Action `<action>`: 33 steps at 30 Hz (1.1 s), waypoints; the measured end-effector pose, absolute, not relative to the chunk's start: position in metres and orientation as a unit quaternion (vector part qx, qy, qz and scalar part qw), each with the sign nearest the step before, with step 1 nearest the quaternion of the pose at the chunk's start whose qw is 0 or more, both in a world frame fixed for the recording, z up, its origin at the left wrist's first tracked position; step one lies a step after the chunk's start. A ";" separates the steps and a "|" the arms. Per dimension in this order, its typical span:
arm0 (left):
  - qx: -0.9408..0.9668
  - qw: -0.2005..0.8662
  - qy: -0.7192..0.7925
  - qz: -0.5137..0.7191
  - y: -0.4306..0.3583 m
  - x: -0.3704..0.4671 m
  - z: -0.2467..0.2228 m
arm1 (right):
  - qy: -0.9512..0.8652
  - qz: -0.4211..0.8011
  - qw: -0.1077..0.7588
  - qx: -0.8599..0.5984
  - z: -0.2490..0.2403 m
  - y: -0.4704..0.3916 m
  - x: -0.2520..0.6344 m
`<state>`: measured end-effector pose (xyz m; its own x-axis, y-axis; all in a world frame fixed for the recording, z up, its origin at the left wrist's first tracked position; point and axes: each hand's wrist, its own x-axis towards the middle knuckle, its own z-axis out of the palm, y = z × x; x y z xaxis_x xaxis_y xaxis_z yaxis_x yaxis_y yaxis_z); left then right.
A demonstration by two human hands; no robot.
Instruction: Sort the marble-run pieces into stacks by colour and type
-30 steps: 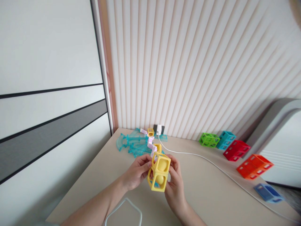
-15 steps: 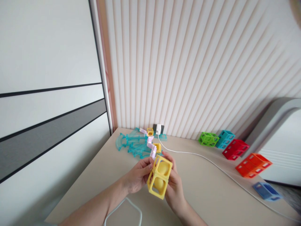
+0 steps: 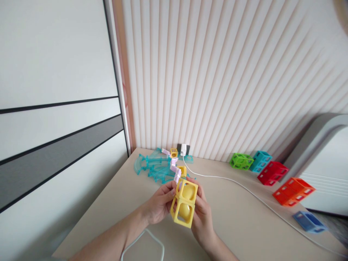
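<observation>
A yellow block of two joined open-frame cubes [image 3: 185, 203] is held up above the table between my two hands. Rounded yellow shapes show inside both cubes. My left hand [image 3: 161, 203] grips its left side, thumb near the upper corner. On the opposite side, my right hand [image 3: 201, 210] has its fingers wrapped around the back and edge; some fingertips are hidden behind the block. Just beyond the hands lies a lilac zigzag piece [image 3: 174, 165], close to a small yellow cube [image 3: 182, 171] and clear teal track pieces [image 3: 156, 165].
Along the right stand a green block [image 3: 241, 161], a turquoise block [image 3: 260, 161], a red block [image 3: 272, 173], an orange block [image 3: 293, 191] and a blue cube [image 3: 310, 222]. A white cable [image 3: 231, 178] runs from a charger [image 3: 183, 149] across the table [image 3: 233, 221].
The yellow block has turned and tilted slightly in my hands. Both hands stay in nearly the same place, and the things on the table have not moved.
</observation>
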<state>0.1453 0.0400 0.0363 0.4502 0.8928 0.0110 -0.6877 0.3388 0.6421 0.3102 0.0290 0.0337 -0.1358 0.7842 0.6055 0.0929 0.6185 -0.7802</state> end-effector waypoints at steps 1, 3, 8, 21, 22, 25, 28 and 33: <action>0.297 0.800 0.172 0.492 0.040 0.144 0.037 | -0.692 0.294 0.576 -0.319 0.032 0.029 0.310; 0.304 0.803 0.165 0.485 0.040 0.143 0.038 | -0.695 0.281 0.579 -0.320 0.029 0.030 0.309; 0.351 0.803 0.151 0.457 0.039 0.140 0.041 | -0.706 0.252 0.578 -0.322 0.025 0.030 0.309; 0.135 0.667 0.135 0.720 0.073 0.116 0.046 | -0.756 0.207 0.379 -0.493 0.054 0.116 0.333; 0.131 0.665 0.138 0.722 0.074 0.116 0.045 | -0.770 0.213 0.335 -0.499 0.055 0.126 0.334; 0.128 0.670 0.137 0.718 0.074 0.118 0.043 | -0.800 0.223 0.245 -0.500 0.057 0.145 0.332; 0.132 0.682 0.127 0.708 0.072 0.120 0.042 | -0.809 0.225 0.218 -0.498 0.053 0.152 0.329; 0.140 0.690 0.116 0.701 0.071 0.121 0.041 | -0.815 0.212 0.231 -0.488 0.046 0.151 0.332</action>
<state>0.1207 0.0711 0.0415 -0.0094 0.9993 0.0359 -0.9345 -0.0215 0.3554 0.3318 0.1513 0.0459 -0.4166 0.8932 0.1693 0.6978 0.4336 -0.5702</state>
